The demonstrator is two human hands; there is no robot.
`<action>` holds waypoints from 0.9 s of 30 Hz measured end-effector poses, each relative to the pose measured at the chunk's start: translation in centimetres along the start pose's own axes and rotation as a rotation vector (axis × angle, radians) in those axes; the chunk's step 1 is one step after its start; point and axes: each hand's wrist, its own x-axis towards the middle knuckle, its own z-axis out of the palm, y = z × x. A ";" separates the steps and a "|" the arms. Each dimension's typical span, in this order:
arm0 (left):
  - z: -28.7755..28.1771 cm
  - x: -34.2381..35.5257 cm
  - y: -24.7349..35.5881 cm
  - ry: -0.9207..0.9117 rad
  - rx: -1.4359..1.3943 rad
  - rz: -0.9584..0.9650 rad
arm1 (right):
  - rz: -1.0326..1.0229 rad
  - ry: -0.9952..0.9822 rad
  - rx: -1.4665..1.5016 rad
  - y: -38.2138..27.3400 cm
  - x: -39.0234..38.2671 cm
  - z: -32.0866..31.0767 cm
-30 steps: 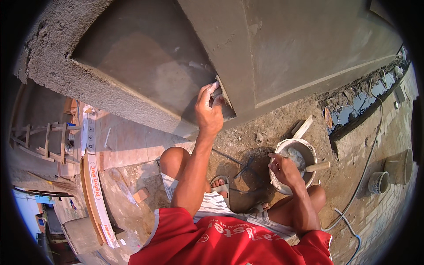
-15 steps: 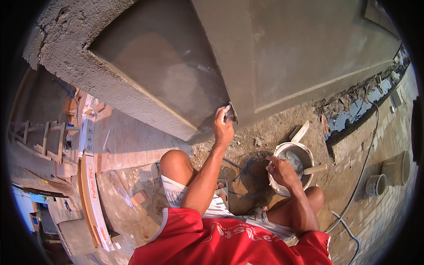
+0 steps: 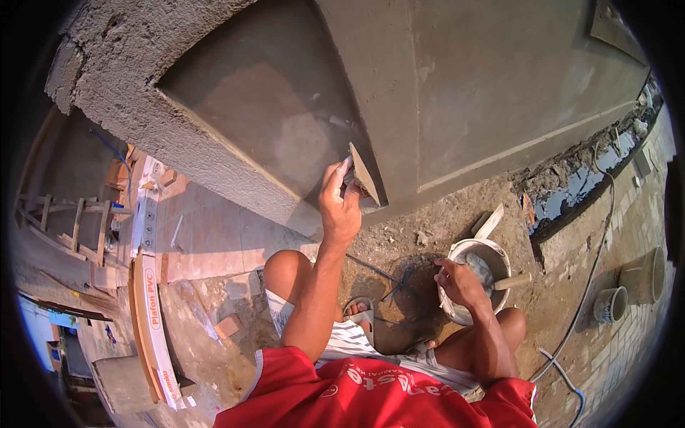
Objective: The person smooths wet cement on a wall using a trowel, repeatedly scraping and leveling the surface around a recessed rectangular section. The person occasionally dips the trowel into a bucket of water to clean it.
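My left hand is closed on a flat trowel with a grey, mortar-smeared blade. The blade is tilted at the lower right corner of the recessed grey panel in the plastered wall. My fingers hide most of its grip. Over the left rim of a white bucket, my right hand hangs loosely bent, fingers apart, with nothing visible in them. Grey wet mix lies inside the bucket, and a wooden tool handle sticks out over its right rim.
Wood offcuts lie behind the bucket. Two more buckets stand at the right near a hose. On the left are a long carton, a brick piece and a wooden frame. A trench runs along the wall's base.
My left hand has shifted slightly left and down, turning the trowel so its blade shows broad and tilted outward. My right hand stays at the bucket's rim. The view has shifted slightly.
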 end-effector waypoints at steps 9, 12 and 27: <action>0.6 5.4 3.8 -0.044 0.115 0.143 | -0.001 -0.005 0.011 0.5 0.0 -0.2; 1.2 4.4 1.9 0.003 0.149 0.134 | 0.009 -0.011 0.006 0.3 0.1 -0.1; 0.0 0.2 -1.2 0.006 0.050 0.066 | -0.043 -0.008 -0.012 0.2 0.4 0.2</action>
